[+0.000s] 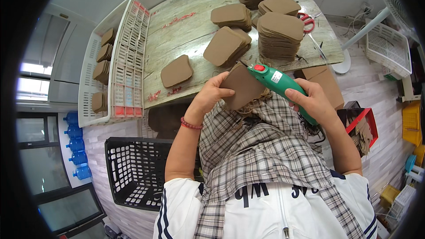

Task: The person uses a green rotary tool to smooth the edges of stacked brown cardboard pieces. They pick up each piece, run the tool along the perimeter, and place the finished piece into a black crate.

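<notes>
My left hand, with a red bead bracelet on its wrist, pinches a flat brown rounded piece between thumb and fingers above my lap. Wrapped round a green handheld power tool with a red button is my right hand. The tool's dark tip meets the upper edge of the brown piece. Just beyond, on the table, stand stacks of similar brown pieces, and a small separate pile lies to the left. Brown scraps hang below the held piece, over my plaid apron.
A white crate holding brown pieces stands at the table's left. Red-handled scissors lie at the right of the wooden table. A black crate is on the floor at left; a red-rimmed box of scraps sits at right.
</notes>
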Demonstrator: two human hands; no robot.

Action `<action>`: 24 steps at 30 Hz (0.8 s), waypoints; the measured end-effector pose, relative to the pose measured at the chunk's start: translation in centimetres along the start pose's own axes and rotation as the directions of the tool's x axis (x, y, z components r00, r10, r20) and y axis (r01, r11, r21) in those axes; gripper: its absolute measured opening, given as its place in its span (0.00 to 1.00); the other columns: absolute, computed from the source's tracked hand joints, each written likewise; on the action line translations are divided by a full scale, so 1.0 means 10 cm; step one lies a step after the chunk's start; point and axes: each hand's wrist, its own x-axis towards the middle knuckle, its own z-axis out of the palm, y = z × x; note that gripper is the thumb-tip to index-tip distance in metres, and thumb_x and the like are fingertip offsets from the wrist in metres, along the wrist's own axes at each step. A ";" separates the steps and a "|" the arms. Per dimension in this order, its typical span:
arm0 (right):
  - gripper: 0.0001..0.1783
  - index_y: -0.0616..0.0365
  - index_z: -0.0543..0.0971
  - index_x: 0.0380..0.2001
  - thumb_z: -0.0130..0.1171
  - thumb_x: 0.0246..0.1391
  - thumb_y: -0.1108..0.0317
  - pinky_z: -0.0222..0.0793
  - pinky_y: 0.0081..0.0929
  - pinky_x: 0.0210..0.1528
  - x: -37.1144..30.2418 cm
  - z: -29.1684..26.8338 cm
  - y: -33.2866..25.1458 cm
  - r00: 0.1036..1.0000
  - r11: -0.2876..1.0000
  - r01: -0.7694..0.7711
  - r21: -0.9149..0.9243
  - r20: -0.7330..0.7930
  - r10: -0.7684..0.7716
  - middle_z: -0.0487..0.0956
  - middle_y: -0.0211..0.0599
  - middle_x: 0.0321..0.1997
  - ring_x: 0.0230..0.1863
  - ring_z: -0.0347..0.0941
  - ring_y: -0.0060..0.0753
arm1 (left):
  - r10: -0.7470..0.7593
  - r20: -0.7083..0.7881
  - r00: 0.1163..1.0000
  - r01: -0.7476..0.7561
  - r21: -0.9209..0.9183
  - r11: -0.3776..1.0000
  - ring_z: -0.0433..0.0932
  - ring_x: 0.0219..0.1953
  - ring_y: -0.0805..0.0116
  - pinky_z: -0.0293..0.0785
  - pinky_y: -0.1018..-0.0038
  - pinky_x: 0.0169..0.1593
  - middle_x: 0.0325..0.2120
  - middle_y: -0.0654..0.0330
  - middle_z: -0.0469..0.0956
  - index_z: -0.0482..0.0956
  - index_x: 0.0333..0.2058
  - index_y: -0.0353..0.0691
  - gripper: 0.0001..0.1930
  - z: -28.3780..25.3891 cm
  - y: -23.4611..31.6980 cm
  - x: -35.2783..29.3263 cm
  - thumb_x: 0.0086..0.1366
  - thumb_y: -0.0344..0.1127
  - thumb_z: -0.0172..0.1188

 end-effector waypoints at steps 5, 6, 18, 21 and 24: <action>0.16 0.63 0.76 0.35 0.57 0.57 0.58 0.65 0.17 0.26 -0.01 -0.04 0.01 0.997 0.999 -0.047 -0.005 0.065 0.047 0.73 0.28 0.23 0.24 0.68 0.16 | 0.119 -0.071 0.990 -0.087 0.356 0.930 0.74 0.39 0.76 0.71 0.77 0.43 0.35 0.62 0.77 0.70 0.41 0.38 0.18 -0.25 0.08 -0.04 0.52 0.17 0.59; 0.16 0.63 0.76 0.35 0.57 0.57 0.58 0.65 0.17 0.26 -0.01 -0.05 0.01 0.995 0.998 -0.059 -0.009 0.080 0.060 0.73 0.29 0.23 0.24 0.68 0.16 | 0.152 -0.106 0.983 -0.108 0.336 0.936 0.75 0.38 0.76 0.71 0.77 0.42 0.34 0.61 0.78 0.69 0.40 0.38 0.17 -0.26 0.09 -0.04 0.52 0.17 0.59; 0.22 0.66 0.78 0.36 0.61 0.54 0.54 0.66 0.18 0.25 -0.01 -0.05 0.05 0.990 0.997 -0.081 0.004 0.112 0.080 0.74 0.30 0.22 0.22 0.69 0.18 | 0.274 -0.341 0.899 -0.314 -0.068 0.947 0.79 0.31 0.75 0.76 0.79 0.38 0.30 0.60 0.81 0.76 0.35 0.34 0.09 -0.32 -0.01 -0.05 0.54 0.21 0.63; 0.21 0.66 0.78 0.35 0.61 0.53 0.54 0.65 0.19 0.24 0.00 -0.03 0.05 0.990 0.996 -0.083 -0.017 0.111 0.084 0.74 0.30 0.22 0.21 0.69 0.18 | 0.258 -0.321 0.911 -0.295 -0.070 0.953 0.78 0.31 0.75 0.76 0.79 0.38 0.30 0.60 0.81 0.76 0.35 0.34 0.10 -0.28 -0.05 -0.03 0.54 0.21 0.63; 0.21 0.66 0.78 0.34 0.61 0.52 0.54 0.65 0.18 0.24 0.01 -0.01 0.06 0.992 0.996 -0.086 -0.021 0.096 0.087 0.74 0.30 0.21 0.21 0.68 0.17 | 0.239 -0.304 0.922 -0.271 -0.068 0.960 0.78 0.30 0.75 0.76 0.79 0.38 0.30 0.60 0.81 0.76 0.35 0.34 0.10 -0.21 -0.03 -0.03 0.54 0.21 0.63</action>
